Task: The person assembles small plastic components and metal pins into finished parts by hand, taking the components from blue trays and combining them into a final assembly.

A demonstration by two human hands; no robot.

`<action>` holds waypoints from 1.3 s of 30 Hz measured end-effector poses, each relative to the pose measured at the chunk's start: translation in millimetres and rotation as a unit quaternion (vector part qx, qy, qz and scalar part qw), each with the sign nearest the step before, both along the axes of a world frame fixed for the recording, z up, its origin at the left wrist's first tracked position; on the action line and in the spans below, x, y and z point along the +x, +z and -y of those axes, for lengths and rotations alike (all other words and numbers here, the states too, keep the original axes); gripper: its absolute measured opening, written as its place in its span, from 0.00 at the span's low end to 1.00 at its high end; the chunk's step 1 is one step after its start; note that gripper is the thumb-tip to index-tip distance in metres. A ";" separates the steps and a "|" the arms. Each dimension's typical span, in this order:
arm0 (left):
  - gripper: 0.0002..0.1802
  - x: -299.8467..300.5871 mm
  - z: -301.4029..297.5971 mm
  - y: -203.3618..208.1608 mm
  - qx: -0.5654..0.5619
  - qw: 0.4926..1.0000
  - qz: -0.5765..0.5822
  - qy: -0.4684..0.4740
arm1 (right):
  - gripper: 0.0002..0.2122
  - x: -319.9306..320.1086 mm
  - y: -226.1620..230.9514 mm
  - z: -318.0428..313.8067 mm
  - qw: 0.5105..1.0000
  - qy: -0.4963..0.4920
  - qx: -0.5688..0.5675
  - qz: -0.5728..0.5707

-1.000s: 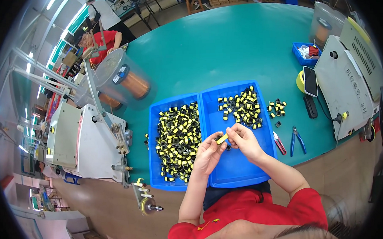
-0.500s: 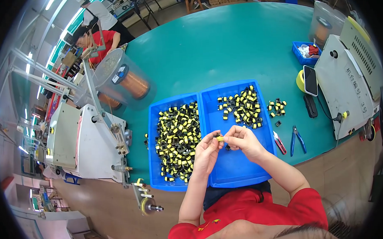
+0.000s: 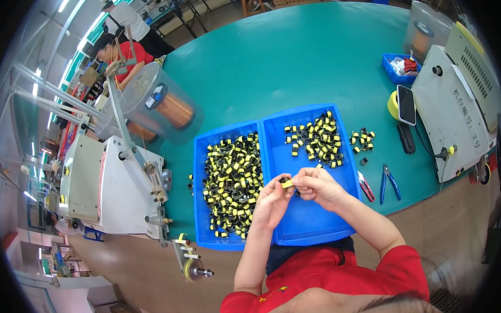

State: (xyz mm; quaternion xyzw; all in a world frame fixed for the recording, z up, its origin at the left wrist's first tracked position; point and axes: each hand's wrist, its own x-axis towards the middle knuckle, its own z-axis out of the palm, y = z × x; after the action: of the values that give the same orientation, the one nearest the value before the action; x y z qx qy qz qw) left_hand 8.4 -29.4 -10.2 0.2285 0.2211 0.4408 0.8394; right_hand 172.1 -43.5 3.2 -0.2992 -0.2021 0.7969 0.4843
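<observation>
Over the right blue tray [image 3: 311, 223] my two hands meet at one small black coil bobbin [image 3: 286, 182] wrapped in yellow tape. My left hand [image 3: 269, 205] holds it between thumb and fingers. Thumb and forefinger of my right hand [image 3: 321, 188] pinch its right side, at the yellow tape; the fingertips partly cover it. Farther back in this tray lies a loose group of similar bobbins [image 3: 323, 143]. The left blue tray [image 3: 198, 186], touching it side by side, holds a large heap of them [image 3: 234, 184].
Right of the trays lie several loose bobbins [image 3: 363, 139], red-handled snips [image 3: 366, 186], blue-handled cutters [image 3: 390, 183] and a phone [image 3: 406, 105] leaning on a yellow roll. Winding machines [image 3: 127, 185] flank both sides, with a copper wire spool [image 3: 174, 109] at left. A co-worker [image 3: 131, 58] sits at far left.
The bobbin has turned slightly between my fingers, showing more of its black side. My right hand has lowered a little, its fingers curling more. The trays and tools stay put.
</observation>
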 end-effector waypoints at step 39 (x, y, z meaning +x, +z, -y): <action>0.17 -20.6 24.1 13.3 0.297 0.861 -0.404 0.081 | 0.06 -20.2 -9.8 9.3 0.892 -0.056 0.152 0.422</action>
State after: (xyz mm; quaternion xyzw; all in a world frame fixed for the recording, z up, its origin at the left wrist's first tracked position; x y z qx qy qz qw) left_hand -12.2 -53.6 3.0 0.6062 0.4173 0.4212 0.5300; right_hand 151.9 -52.8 -6.6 -0.5410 -0.4885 0.5270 0.4371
